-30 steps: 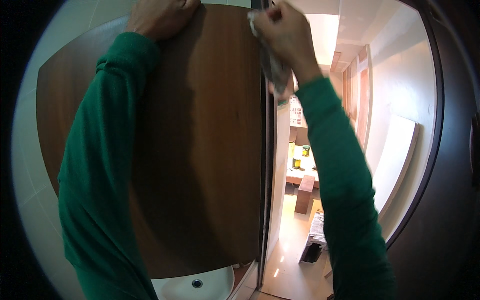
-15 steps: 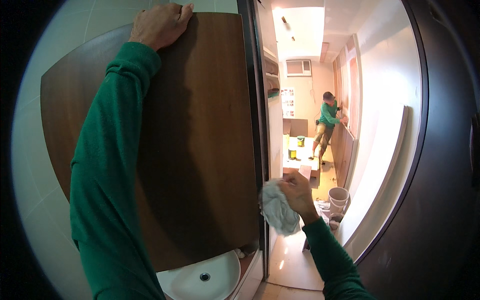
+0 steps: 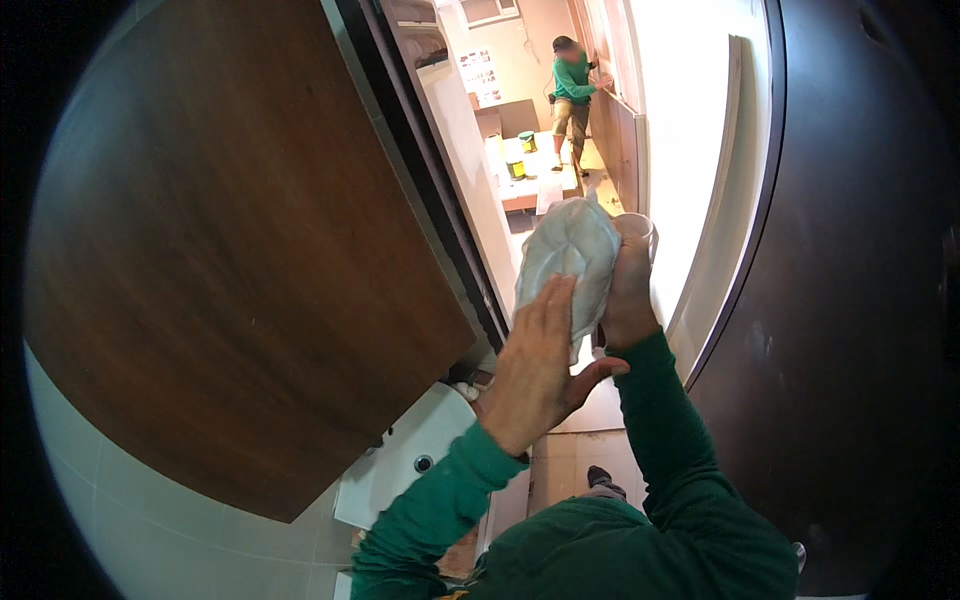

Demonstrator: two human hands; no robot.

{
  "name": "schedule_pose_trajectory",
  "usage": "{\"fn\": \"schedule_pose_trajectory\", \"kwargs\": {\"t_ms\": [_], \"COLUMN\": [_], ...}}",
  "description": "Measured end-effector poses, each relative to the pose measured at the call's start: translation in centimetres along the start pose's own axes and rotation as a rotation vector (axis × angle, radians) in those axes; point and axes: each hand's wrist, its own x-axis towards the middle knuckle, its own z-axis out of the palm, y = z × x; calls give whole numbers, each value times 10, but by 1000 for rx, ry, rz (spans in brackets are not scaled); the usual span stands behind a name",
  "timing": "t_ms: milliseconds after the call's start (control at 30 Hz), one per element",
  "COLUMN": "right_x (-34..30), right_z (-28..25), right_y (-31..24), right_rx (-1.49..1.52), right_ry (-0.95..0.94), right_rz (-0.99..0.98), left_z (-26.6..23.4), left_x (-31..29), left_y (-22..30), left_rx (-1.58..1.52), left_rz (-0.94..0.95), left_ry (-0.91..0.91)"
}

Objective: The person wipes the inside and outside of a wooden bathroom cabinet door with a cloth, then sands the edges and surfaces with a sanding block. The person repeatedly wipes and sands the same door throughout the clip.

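Pale cloth [image 3: 570, 240], bunched, is raised between your hands to the right of the brown wooden panel [image 3: 220, 230]. Your left hand [image 3: 530, 375], the nearer to the panel, lies unclenched against the cloth: fingers straight and together, pointing upward, thumb spread toward the right wrist. Your right hand [image 3: 630, 285], farther from the panel, stands upright at the cloth's right side; its fingers are hidden, so how far they close cannot be told. Your left forearm slants up, away from the panel; your right leans toward it.
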Motion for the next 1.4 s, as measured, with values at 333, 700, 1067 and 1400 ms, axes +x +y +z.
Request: {"fn": "schedule_pose_trajectory", "kwargs": {"t_ms": [333,700,1067,1400], "right_x": [-38,-23,22,50], "right_z": [0,7,52,61], "right_y": [-18,-1,27,47], "right_rx": [-959,-603,-975,-834], "right_ry": [-260,-259,-609,-721], "right_rz": [-351,-165,-330,-202], "left_z": [-22,-81,-396,-348], "left_x": [-3,-3,179,259], "left_y": [-41,-22,5,14], "left_rx": [-273,112,1442,1187], "left_rz": [-56,-13,253,-88], "left_ry": [175,167,697,201]}}
